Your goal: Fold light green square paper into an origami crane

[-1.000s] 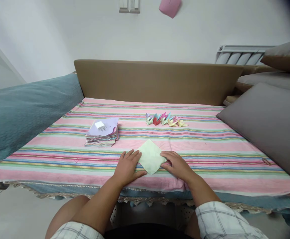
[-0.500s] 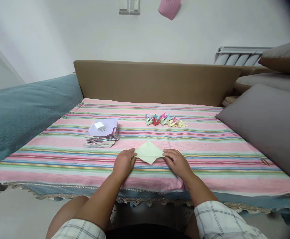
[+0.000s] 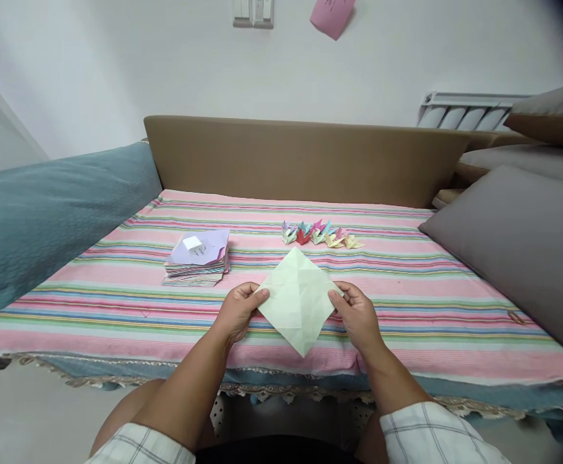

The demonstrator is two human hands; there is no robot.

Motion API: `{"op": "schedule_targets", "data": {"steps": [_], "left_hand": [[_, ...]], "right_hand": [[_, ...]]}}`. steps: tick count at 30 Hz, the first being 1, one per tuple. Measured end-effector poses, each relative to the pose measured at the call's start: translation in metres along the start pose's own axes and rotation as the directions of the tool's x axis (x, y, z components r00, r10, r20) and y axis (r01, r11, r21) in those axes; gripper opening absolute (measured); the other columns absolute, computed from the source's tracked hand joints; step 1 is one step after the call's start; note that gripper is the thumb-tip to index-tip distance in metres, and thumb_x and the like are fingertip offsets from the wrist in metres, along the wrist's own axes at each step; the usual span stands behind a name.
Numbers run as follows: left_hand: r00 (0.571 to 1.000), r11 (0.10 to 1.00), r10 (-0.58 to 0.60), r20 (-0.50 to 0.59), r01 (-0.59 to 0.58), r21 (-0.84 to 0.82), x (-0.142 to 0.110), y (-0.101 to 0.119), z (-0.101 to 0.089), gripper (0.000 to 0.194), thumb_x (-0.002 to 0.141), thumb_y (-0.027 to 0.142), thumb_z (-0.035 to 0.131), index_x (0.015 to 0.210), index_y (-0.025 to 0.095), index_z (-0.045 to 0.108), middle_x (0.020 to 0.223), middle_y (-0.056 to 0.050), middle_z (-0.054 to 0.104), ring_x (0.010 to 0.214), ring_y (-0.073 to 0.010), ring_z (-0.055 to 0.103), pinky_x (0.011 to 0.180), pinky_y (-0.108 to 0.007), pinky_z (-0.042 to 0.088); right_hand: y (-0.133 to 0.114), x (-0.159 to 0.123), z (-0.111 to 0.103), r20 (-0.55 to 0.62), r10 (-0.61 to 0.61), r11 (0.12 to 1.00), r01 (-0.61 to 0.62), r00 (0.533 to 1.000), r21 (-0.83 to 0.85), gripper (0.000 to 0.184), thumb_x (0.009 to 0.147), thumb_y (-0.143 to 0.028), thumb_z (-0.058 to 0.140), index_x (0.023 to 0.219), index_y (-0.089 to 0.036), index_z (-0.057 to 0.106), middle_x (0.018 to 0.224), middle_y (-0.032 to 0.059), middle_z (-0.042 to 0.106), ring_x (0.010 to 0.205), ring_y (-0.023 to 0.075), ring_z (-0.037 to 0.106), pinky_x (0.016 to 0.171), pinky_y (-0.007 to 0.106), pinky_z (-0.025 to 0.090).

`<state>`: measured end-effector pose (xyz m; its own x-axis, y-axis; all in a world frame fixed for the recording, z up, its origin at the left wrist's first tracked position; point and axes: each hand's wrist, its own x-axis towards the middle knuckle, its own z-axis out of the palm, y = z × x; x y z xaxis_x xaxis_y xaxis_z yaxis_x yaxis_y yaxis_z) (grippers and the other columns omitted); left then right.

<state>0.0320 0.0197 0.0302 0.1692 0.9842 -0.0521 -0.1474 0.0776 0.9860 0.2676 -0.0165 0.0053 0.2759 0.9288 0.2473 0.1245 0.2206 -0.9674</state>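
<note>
A pale green square of origami paper (image 3: 300, 299) is held up as a diamond above the striped cloth, with crease lines across it. My left hand (image 3: 239, 309) pinches its left corner, thumb on top. At the opposite corner, my right hand (image 3: 358, 314) grips the paper between thumb and fingers. Beyond the sheet, several small folded paper figures (image 3: 318, 234) in mixed colours stand close together in a cluster. To the left lies a stack of coloured paper (image 3: 198, 267), and a white plug adapter (image 3: 194, 245) rests on its purple top sheet.
A pink striped cloth (image 3: 92, 303) covers the seat, with a brown backrest (image 3: 300, 161) behind. Grey cushions (image 3: 518, 251) are piled at the right, and a blue covered armrest (image 3: 59, 212) is at the left. A small brownish loop (image 3: 516, 316) lies near the cushion.
The paper lay flat under my hands, then was tilted up by its side corners. Now it is raised nearer to me, its face turned to view, with both hands still gripping it.
</note>
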Motion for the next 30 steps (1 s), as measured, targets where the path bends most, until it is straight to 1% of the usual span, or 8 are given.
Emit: {"op": "schedule_targets", "data": {"steps": [3,6,9,13,15,17,26,30], "left_hand": [[0.998,0.958,0.061,-0.019,-0.053,0.282,0.006,-0.007,-0.003,0.034,0.063,0.048,0.067,0.061,0.017,0.053,0.056,0.003,0.057,0.053,-0.012,0.052,0.053,-0.023,0.039],[0.984,0.724,0.178,-0.025,-0.114,0.681,0.01,-0.014,-0.008,0.026,0.073,0.044,0.057,0.067,0.019,0.062,0.066,0.0,0.064,0.064,-0.0168,0.058,0.059,-0.026,0.041],[0.955,0.496,0.293,0.032,-0.181,0.849,0.013,-0.018,-0.01,0.021,0.077,0.036,0.052,0.079,0.021,0.067,0.087,-0.002,0.07,0.086,-0.022,0.061,0.076,-0.031,0.043],[0.942,0.378,0.33,0.067,-0.197,0.905,0.014,-0.019,-0.009,0.019,0.077,0.034,0.053,0.075,0.022,0.067,0.095,-0.003,0.071,0.094,-0.0229,0.061,0.087,-0.034,0.041],[0.945,0.373,0.32,0.067,-0.19,0.908,0.014,-0.019,-0.009,0.019,0.077,0.034,0.053,0.072,0.022,0.066,0.093,-0.002,0.071,0.092,-0.0225,0.062,0.087,-0.033,0.041],[0.947,0.392,0.314,0.06,-0.187,0.9,0.014,-0.018,-0.009,0.019,0.077,0.034,0.052,0.072,0.023,0.067,0.095,-0.001,0.071,0.093,-0.0225,0.062,0.088,-0.034,0.042],[0.96,0.655,0.277,-0.041,-0.157,0.74,0.022,-0.024,-0.011,0.027,0.078,0.043,0.053,0.078,0.022,0.071,0.097,-0.003,0.072,0.094,-0.023,0.064,0.082,-0.033,0.047],[0.957,0.683,0.271,-0.099,-0.118,0.721,0.026,-0.023,-0.01,0.032,0.078,0.045,0.051,0.086,0.022,0.072,0.096,-0.003,0.072,0.092,-0.0232,0.064,0.079,-0.033,0.048]], "right_hand": [[0.008,0.005,0.004,-0.02,0.037,0.986,-0.039,0.999,-0.16,0.044,0.075,-0.049,0.059,0.107,-0.018,0.058,0.055,-0.0049,0.051,0.047,0.0118,0.047,0.049,0.025,0.042],[0.015,0.008,0.005,0.0,0.027,0.888,-0.023,1.0,-0.459,0.042,0.078,-0.045,0.055,0.111,-0.019,0.058,0.061,-0.0023,0.055,0.054,0.0153,0.051,0.055,0.029,0.043],[0.016,0.006,0.011,0.036,-0.137,0.723,0.125,0.99,-0.679,0.036,0.082,-0.035,0.051,0.114,-0.02,0.058,0.088,0.0067,0.063,0.082,0.023,0.057,0.075,0.038,0.043],[0.008,-0.006,0.027,0.248,-0.335,0.531,0.4,0.909,-0.748,0.025,0.085,-0.027,0.047,0.103,-0.022,0.064,0.1,0.008,0.06,0.097,0.0244,0.051,0.092,0.044,0.03],[0.006,-0.013,0.036,0.424,-0.305,0.511,0.522,0.853,-0.683,0.023,0.087,-0.027,0.047,0.102,-0.025,0.064,0.096,0.0049,0.06,0.092,0.0209,0.052,0.092,0.041,0.029],[0.006,-0.018,0.042,0.471,-0.276,0.5,0.544,0.838,-0.674,0.023,0.087,-0.029,0.049,0.105,-0.026,0.063,0.095,0.0038,0.06,0.09,0.02,0.051,0.091,0.04,0.028],[0.011,-0.016,0.052,0.449,-0.222,0.481,0.498,0.865,-0.722,0.024,0.087,-0.03,0.05,0.109,-0.026,0.061,0.097,0.0038,0.06,0.093,0.0205,0.05,0.091,0.041,0.026],[0.013,-0.014,0.058,0.427,-0.215,0.477,0.476,0.878,-0.739,0.026,0.087,-0.03,0.05,0.11,-0.026,0.06,0.098,0.0044,0.06,0.094,0.021,0.05,0.093,0.042,0.025]]}}
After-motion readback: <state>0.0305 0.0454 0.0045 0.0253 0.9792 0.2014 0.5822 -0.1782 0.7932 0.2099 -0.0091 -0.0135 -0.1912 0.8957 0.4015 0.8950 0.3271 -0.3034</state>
